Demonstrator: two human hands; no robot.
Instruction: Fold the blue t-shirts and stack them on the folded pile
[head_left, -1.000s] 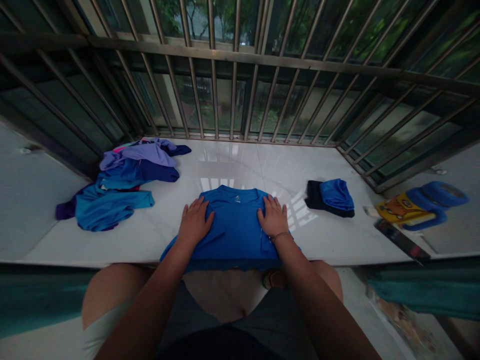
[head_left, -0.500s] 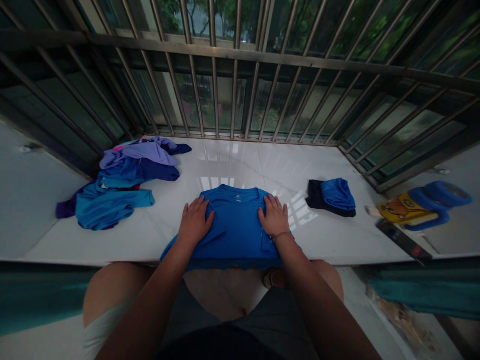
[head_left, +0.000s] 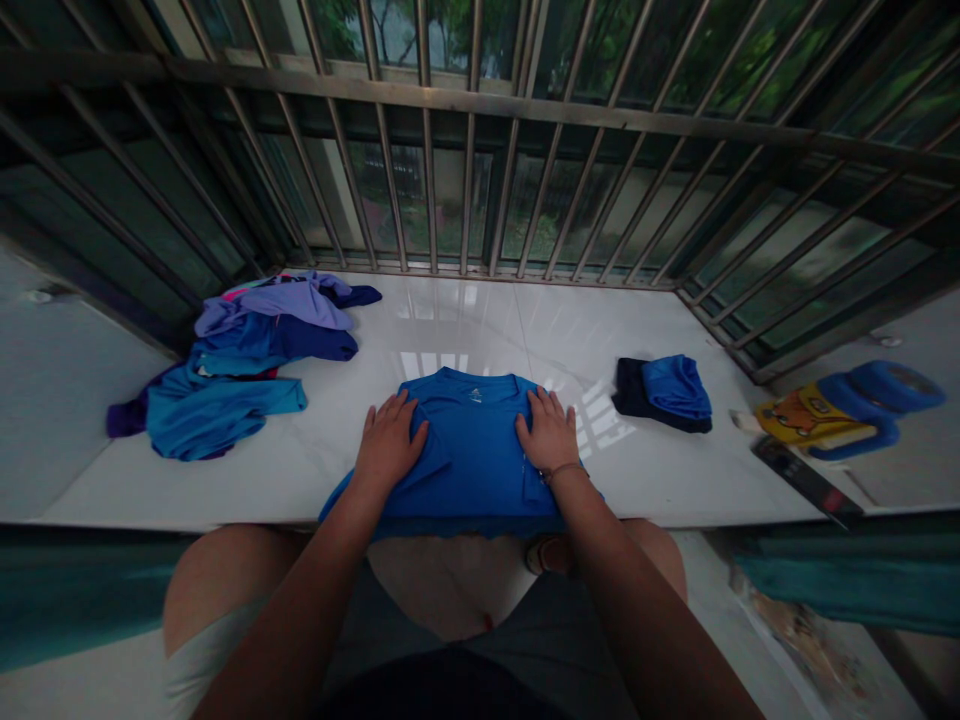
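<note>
A blue T-shirt point(head_left: 480, 450) lies spread on the white ledge in front of me, its collar pointing away and its lower end hanging over the front edge. My left hand point(head_left: 391, 440) rests flat on the shirt's left side near the shoulder, fingers stretched out. On the opposite side, my right hand point(head_left: 549, 432) lies flat too, with its fingers spread and a thin bracelet at the wrist. Neither hand grips the cloth. The shirt's sides are partly hidden under my palms and forearms.
A heap of loose clothes point(head_left: 247, 360) in blue, purple and teal lies on the left. Folded dark and blue clothes point(head_left: 664, 393) sit on the right, with a yellow-and-blue jug point(head_left: 840, 405) and a dark flat box point(head_left: 806, 480) beyond. Metal bars point(head_left: 472, 190) close off the back.
</note>
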